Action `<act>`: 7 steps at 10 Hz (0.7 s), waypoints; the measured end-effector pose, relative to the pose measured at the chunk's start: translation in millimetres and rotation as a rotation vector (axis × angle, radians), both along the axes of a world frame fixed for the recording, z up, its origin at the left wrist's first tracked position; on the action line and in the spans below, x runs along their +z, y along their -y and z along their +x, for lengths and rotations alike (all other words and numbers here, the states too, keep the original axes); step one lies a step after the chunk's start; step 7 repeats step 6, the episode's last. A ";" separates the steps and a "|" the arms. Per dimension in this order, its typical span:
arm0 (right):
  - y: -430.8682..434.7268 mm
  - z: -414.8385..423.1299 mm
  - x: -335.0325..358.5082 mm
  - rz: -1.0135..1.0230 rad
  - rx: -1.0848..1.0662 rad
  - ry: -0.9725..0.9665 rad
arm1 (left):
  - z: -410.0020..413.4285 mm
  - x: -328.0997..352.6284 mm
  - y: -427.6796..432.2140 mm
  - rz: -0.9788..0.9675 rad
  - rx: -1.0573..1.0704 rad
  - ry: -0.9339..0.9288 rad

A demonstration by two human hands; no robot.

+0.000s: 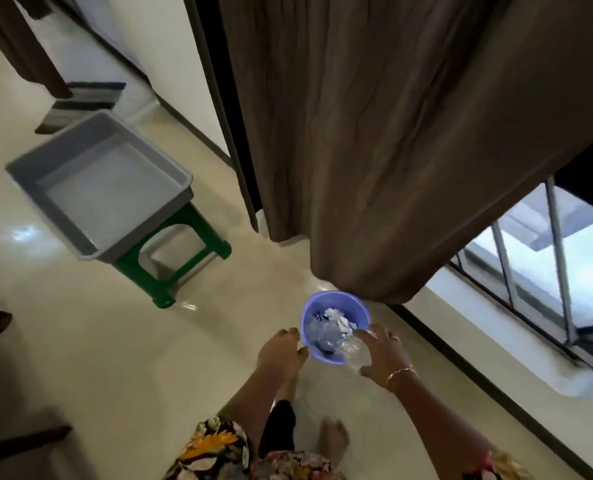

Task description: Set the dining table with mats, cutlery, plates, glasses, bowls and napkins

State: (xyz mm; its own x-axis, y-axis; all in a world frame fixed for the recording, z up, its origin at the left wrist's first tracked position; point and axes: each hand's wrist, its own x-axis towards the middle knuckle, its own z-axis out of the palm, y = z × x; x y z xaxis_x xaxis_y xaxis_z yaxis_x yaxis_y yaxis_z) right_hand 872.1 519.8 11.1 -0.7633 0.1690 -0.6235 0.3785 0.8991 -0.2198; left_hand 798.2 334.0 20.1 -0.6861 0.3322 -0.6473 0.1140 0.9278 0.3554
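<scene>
Your right hand (381,355) grips a crumpled clear plastic wrapper (355,355) over the purple bin (335,301) on the floor (115,341); your left hand (281,351) hovers beside the bin's rim, fingers (290,333) loosely curled, holding nothing.

Crumpled clear plastic wrapping (355,353) is pinched in the right hand (384,355) right over the near rim of the small purple bin (324,300), upright on the floor (201,348), with white paper scraps (336,318) inside.
</scene>
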 end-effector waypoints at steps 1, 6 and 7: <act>-11.3 -34.1 -44.1 -0.001 -0.008 0.037 | -33.0 -38.5 -15.9 -0.027 0.008 0.051; -51.4 -109.4 -168.1 -0.045 -0.130 0.243 | -87.7 -132.1 -54.2 -0.082 -0.066 0.182; -51.4 -109.4 -168.1 -0.045 -0.130 0.243 | -87.7 -132.1 -54.2 -0.082 -0.066 0.182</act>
